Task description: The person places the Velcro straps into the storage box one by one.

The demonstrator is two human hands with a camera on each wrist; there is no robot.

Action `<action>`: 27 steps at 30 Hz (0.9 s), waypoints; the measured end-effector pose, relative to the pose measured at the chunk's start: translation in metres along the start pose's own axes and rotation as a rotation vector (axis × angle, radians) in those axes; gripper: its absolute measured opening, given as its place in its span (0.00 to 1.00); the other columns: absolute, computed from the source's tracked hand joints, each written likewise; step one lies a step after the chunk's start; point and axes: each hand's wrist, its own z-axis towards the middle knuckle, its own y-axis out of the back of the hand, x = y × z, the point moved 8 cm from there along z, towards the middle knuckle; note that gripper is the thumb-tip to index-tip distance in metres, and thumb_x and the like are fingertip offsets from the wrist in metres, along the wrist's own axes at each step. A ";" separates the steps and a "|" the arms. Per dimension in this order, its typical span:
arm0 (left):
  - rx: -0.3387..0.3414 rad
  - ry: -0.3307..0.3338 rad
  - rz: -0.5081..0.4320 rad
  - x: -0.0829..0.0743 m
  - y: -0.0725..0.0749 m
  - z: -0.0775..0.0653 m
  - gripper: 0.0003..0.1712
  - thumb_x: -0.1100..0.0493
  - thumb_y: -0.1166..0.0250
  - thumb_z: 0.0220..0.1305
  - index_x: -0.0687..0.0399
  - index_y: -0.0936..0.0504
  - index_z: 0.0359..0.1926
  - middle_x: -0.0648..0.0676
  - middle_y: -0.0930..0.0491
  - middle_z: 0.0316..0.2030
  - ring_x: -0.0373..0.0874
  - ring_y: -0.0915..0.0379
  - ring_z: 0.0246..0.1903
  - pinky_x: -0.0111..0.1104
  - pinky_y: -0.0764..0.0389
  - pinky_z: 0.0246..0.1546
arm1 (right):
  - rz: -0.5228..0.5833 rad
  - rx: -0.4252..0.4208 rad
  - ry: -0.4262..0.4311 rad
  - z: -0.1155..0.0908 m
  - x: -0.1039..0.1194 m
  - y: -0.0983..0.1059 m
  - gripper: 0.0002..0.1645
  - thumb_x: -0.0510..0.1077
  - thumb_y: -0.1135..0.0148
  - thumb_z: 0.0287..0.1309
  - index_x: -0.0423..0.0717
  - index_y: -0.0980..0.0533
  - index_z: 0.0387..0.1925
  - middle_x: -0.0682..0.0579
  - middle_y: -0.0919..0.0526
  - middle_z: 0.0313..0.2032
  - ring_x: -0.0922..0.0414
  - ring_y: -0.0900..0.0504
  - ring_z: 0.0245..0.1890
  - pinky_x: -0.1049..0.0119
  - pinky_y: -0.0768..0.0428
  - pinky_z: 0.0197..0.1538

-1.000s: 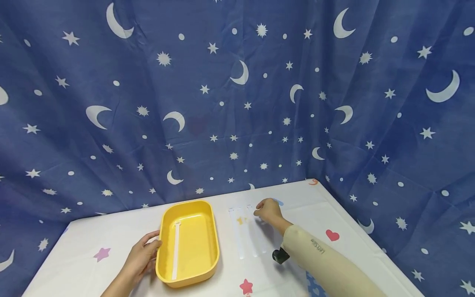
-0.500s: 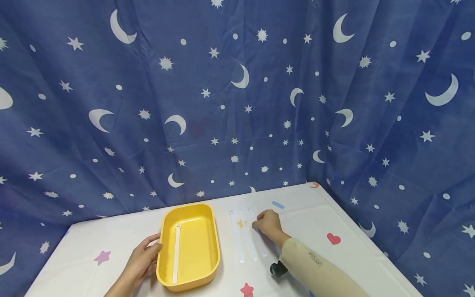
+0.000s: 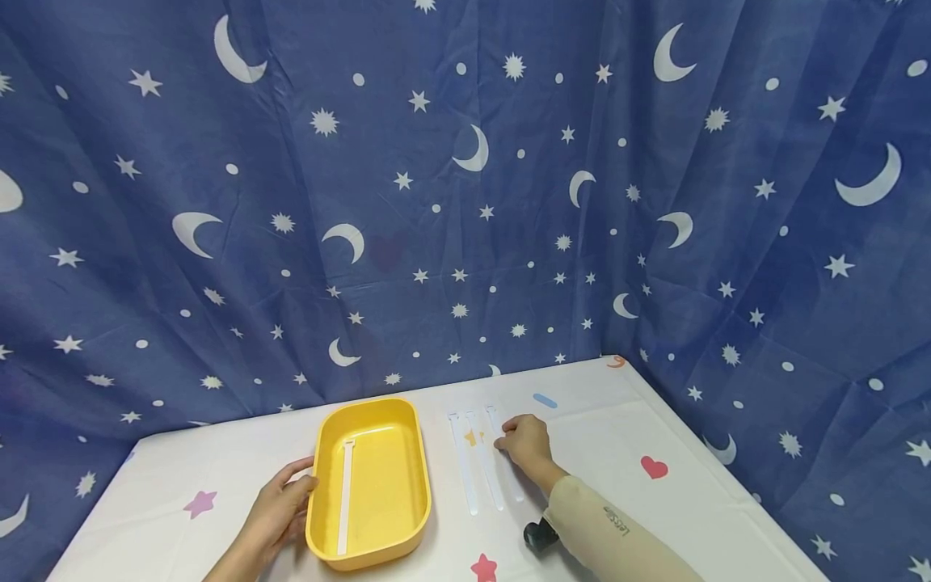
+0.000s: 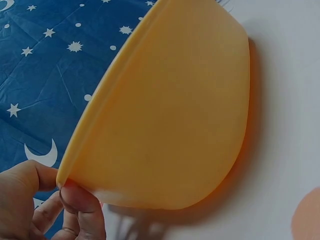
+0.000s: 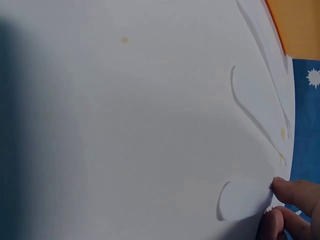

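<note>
My left hand (image 3: pixel 280 505) grips the left rim of a yellow plastic basin (image 3: pixel 385 485); in the left wrist view the thumb and fingers (image 4: pixel 82 197) pinch the rim corner. A white cable tie (image 3: pixel 345 493) lies lengthwise inside the basin. Right of it, three more white ties lie side by side on the table: a left tie (image 3: pixel 463 465), a middle tie (image 3: pixel 489 469) and a right tie (image 3: pixel 515 489). My right hand (image 3: pixel 528 444) pinches the right tie partway along. In the right wrist view, the rounded end of that tie (image 5: pixel 245 202) extends past the fingertips.
A white cloth with printed shapes covers the table (image 3: pixel 618 525). Behind and to the right hangs a blue star-and-moon curtain (image 3: pixel 407 202). A black device (image 3: pixel 540 535) sits at my right wrist, close above the cloth.
My right hand has moved slightly left and down along the right cable tie. The head view has shifted a little. My left hand keeps its hold on the basin.
</note>
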 end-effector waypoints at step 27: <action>-0.022 0.009 0.009 0.001 0.000 0.000 0.33 0.58 0.46 0.67 0.58 0.40 0.72 0.56 0.20 0.40 0.40 0.22 0.27 0.28 0.22 0.20 | 0.027 -0.026 -0.028 0.001 -0.001 0.001 0.09 0.31 0.26 0.42 0.37 0.17 0.30 0.49 0.17 0.27 0.55 0.20 0.29 0.63 0.19 0.34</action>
